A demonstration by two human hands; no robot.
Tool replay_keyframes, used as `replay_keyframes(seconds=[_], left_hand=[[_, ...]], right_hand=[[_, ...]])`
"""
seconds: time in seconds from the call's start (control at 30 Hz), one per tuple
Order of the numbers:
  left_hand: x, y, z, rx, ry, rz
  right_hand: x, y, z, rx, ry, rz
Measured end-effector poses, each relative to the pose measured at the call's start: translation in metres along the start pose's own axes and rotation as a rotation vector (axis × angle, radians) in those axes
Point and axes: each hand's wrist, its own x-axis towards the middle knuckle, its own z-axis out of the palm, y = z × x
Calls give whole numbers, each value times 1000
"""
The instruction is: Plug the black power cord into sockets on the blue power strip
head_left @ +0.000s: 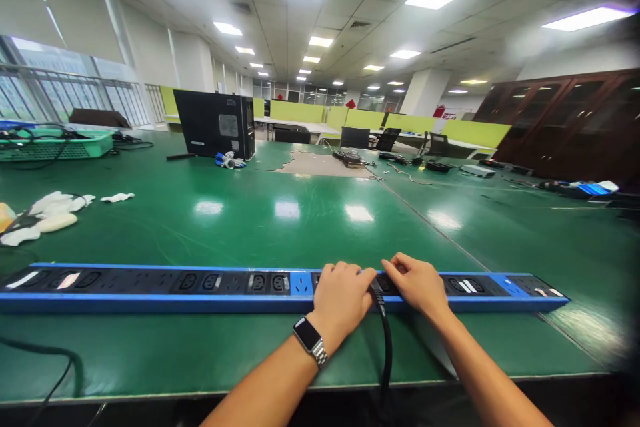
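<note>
A long blue and black power strip [200, 283] with several sockets lies across the green table [280, 220] near its front edge. My left hand [341, 297], with a watch on its wrist, is curled over the strip at its middle. Right beside it, my right hand [417, 283] rests on the strip with fingers bent and fingertips pressing down. Between both hands a black plug with its thick black cable [386, 347] sits in a socket; the cable runs down over the table's front edge. Both hands touch the plug area.
White gloves [47, 210] lie at the left. A green basket [55, 143] with cables stands at the far left. A black computer case [215, 123] stands further back, with tools and parts beyond it. Another black cable [55, 363] crosses the front left corner.
</note>
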Motion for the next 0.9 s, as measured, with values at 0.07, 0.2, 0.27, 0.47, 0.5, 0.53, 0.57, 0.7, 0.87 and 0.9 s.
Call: replay_keyframes(seconds=[0.07, 0.2, 0.27, 0.47, 0.5, 0.53, 0.57, 0.7, 0.87, 0.9], left_hand=[[2, 2, 2, 6, 10, 24], [-1, 0, 6, 43, 73, 69], [-3, -1, 10, 71, 101, 74], [-3, 2, 18, 131, 156, 84], [-3, 3, 19, 137, 162, 85], [-3, 3, 20, 140, 167, 84], [-3, 3, 21, 142, 173, 81], [-5, 2, 27, 136, 186, 82], [8, 8, 6, -29, 277, 18], [14, 8, -4, -91, 333, -44]], right_hand=[[0, 0, 0, -7, -1, 3], [0, 0, 0, -5, 2, 5], [0, 1, 0, 3, 7, 3], [0, 2, 0, 33, 28, -26], [0, 3, 0, 36, 30, -27], [0, 3, 0, 39, 33, -28], [0, 3, 0, 41, 37, -28], [0, 5, 1, 52, 44, -32], [0, 6, 0, 62, 34, -27], [0, 6, 0, 60, 33, -22]])
